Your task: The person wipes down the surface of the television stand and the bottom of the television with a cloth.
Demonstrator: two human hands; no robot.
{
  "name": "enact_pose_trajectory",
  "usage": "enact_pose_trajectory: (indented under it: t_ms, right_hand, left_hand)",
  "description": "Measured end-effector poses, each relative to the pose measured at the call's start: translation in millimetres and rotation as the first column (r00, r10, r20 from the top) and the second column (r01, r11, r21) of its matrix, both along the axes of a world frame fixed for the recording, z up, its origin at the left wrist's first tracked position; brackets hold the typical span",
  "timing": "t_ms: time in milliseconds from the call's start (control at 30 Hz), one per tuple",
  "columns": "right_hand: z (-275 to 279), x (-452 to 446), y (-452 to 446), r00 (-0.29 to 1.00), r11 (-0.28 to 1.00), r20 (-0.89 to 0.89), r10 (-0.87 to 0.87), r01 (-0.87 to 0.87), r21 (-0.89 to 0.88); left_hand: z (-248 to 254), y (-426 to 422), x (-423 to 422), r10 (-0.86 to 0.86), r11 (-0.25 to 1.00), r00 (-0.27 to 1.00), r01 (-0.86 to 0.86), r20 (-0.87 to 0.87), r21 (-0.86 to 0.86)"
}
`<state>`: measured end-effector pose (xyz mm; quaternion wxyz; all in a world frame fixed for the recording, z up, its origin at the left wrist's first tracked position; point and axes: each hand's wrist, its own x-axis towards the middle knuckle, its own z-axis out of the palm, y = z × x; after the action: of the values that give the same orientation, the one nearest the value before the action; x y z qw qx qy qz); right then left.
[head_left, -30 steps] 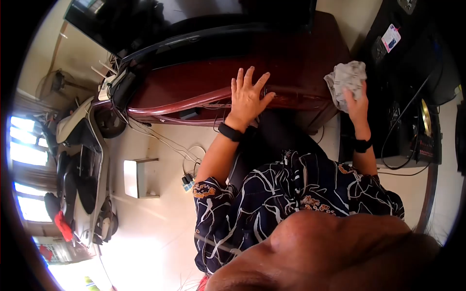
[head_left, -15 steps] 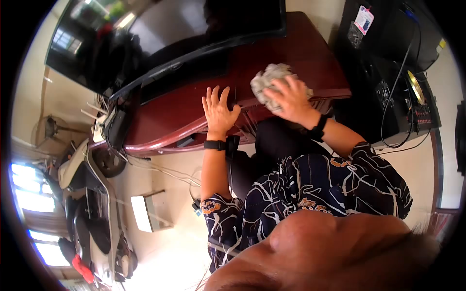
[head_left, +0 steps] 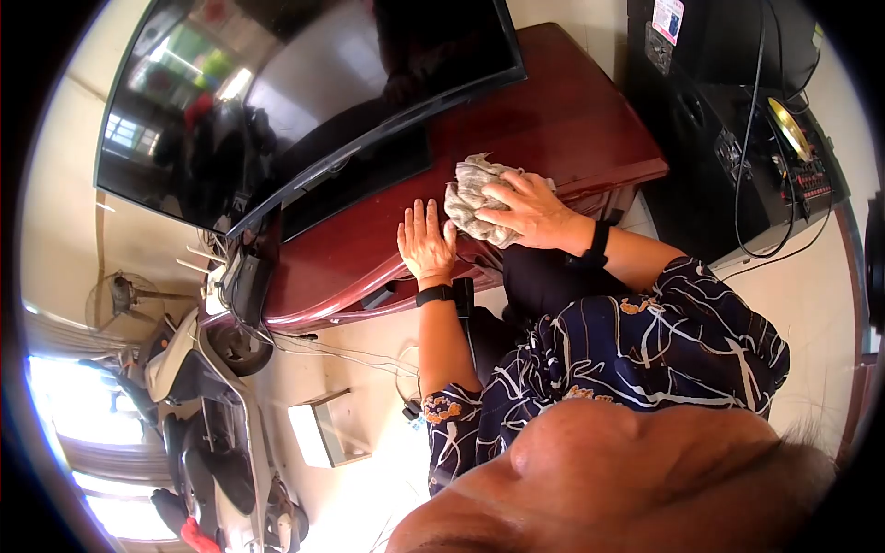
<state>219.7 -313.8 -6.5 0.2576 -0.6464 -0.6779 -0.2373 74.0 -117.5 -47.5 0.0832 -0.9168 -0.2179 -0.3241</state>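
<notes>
Two hands at the front edge of a dark red desk here, and what matters is how the cloth sits between them. It's a bunched-up greyish thing, right under the fingers of the right hand, which are curled over it and pressing it to the desk, pointing across toward the other side. The left hand isn't holding anything: palm down near the desk's edge, fingers straight and aimed away from the body. So the cloth's just to the right of the left thumb; can't tell if they actually touch. The right is obviously the nearer hand. The cloth's too crumpled for me to call a proper long axis, but the desk's runs sideways past both hands. The TV is beyond the left hand, and a black speaker cabinet stands well off to the right hand's right.
</notes>
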Motion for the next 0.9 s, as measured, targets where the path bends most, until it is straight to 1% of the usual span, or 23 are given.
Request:
enact_pose_trajectory:
  t_ms: [67, 100, 200, 267, 300, 333, 400, 433, 500, 533, 600, 667, 767, 800, 900]
  right_hand:
    - [2, 9, -17, 0.999, 0.999, 0.013, -0.047, 0.047, 0.021]
    - [3, 15, -26, 0.997, 0.996, -0.014, -0.076, 0.076, 0.047]
    - [7, 36, -61, 0.975, 0.972, -0.043, -0.22, 0.222, 0.078]
    - [7, 55, -90, 0.931, 0.931, -0.042, -0.364, 0.364, 0.004]
    - [5, 65, -103, 0.901, 0.902, -0.032, -0.432, 0.432, 0.012]
    - [7, 73, -116, 0.872, 0.873, -0.061, -0.485, 0.487, 0.021]
    - [11, 89, -138, 0.803, 0.811, -0.116, -0.585, 0.578, -0.086]
    - [11, 96, -144, 0.798, 0.806, -0.113, -0.592, 0.585, -0.089]
    - [15, 112, -150, 0.755, 0.766, -0.136, -0.641, 0.617, -0.183]
    - [18, 119, -149, 0.753, 0.764, -0.135, -0.644, 0.62, -0.181]
    - [26, 137, -142, 0.766, 0.772, -0.18, -0.616, 0.544, -0.327]
    - [23, 167, -127, 0.784, 0.785, -0.189, -0.591, 0.506, -0.357]
    - [18, 212, -95, 0.838, 0.784, -0.09, -0.538, 0.459, -0.418]
    - [18, 226, -83, 0.843, 0.79, -0.091, -0.53, 0.452, -0.414]
    - [26, 267, -45, 0.853, 0.732, -0.102, -0.512, 0.371, -0.571]
  left_hand:
    - [-2, -1, 2, 0.014, 1.0, 1.0, -0.014, 0.023, 0.016]
    - [-2, 0, 1, 0.015, 0.999, 1.0, -0.016, 0.023, 0.028]
    - [0, -2, 1, 0.016, 0.999, 1.0, -0.017, 0.023, 0.049]
    - [0, -3, 2, 0.033, 0.999, 0.998, -0.034, 0.045, 0.035]
    - [-1, -3, 2, 0.029, 0.999, 0.998, -0.031, 0.062, 0.039]
    - [-1, -4, 2, 0.036, 0.998, 0.997, -0.039, 0.063, 0.047]
    - [-1, -6, 3, 0.056, 0.998, 0.996, -0.059, 0.066, 0.03]
    - [1, -8, 3, 0.068, 0.997, 0.995, -0.07, 0.072, 0.026]
    - [0, -8, 4, 0.078, 0.996, 0.995, -0.08, 0.068, 0.027]
    - [0, -9, 4, 0.082, 0.996, 0.994, -0.084, 0.067, 0.029]
    - [1, -10, 5, 0.091, 0.995, 0.994, -0.093, 0.06, 0.032]
    - [0, -9, 5, 0.104, 0.994, 0.993, -0.105, 0.055, 0.031]
    - [1, -9, 6, 0.118, 0.992, 0.992, -0.12, 0.05, 0.043]
    - [0, -9, 7, 0.122, 0.991, 0.991, -0.124, 0.046, 0.046]
    - [-3, -5, 6, 0.128, 0.99, 0.991, -0.13, 0.042, 0.051]
